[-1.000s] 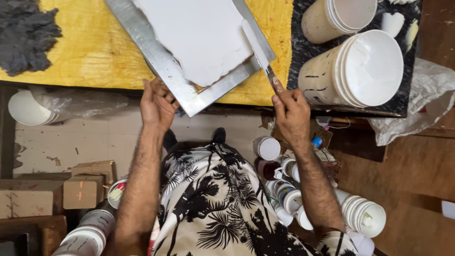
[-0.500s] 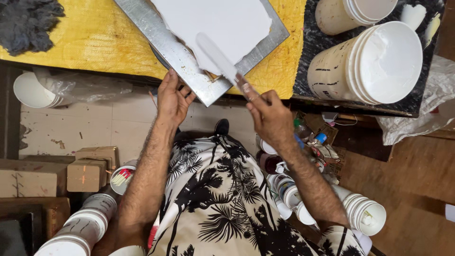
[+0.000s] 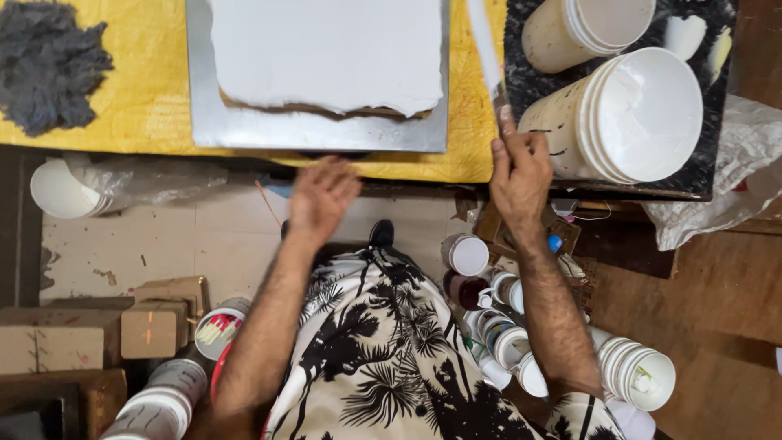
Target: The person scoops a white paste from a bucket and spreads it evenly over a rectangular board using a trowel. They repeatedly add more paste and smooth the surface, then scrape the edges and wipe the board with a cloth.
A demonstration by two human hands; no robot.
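A metal tray [image 3: 244, 126] lies squarely on the yellow table top [image 3: 138, 81], bearing a board coated in white paste [image 3: 326, 53] with a ragged near edge. My right hand [image 3: 521, 167] grips the handle of a long palette knife [image 3: 486, 49], whose white-smeared blade points away along the tray's right side. My left hand [image 3: 323, 195] hovers just below the table's near edge, fingers apart and blurred, holding nothing and off the tray.
Two stacks of white buckets [image 3: 643, 114] lie on a dark slab [image 3: 709, 175] at right. A grey fibrous clump [image 3: 49, 61] sits at the table's left. Several paint pots and cups [image 3: 497, 326] crowd the floor by my right leg; cardboard boxes [image 3: 151, 326] stand at left.
The tray has turned from skewed to square with the table edge. My left hand has let go of it and dropped back. My right hand has swung the knife to the tray's right side.
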